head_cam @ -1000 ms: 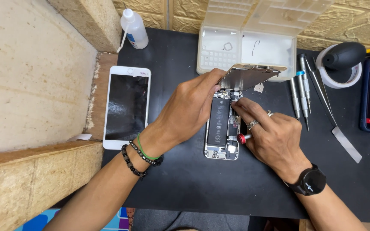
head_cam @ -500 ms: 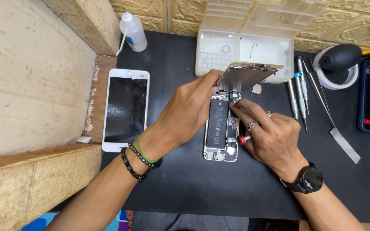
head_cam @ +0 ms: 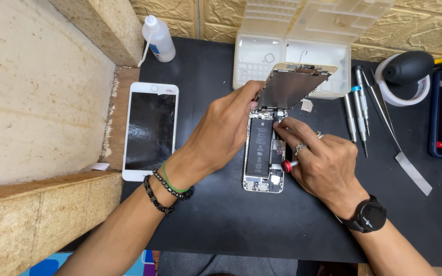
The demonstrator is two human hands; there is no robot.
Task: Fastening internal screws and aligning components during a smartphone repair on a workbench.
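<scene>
At frame centre on the black worktop, the opened phone lies; its lifted screen panel is gripped by the left hand, and should be kept steady while a red-capped screwdriver is pinched in the right hand

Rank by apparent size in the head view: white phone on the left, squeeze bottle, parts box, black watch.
1. parts box, lid open
2. white phone
3. squeeze bottle
4. black watch, clearly smallest although nearest the camera
</scene>
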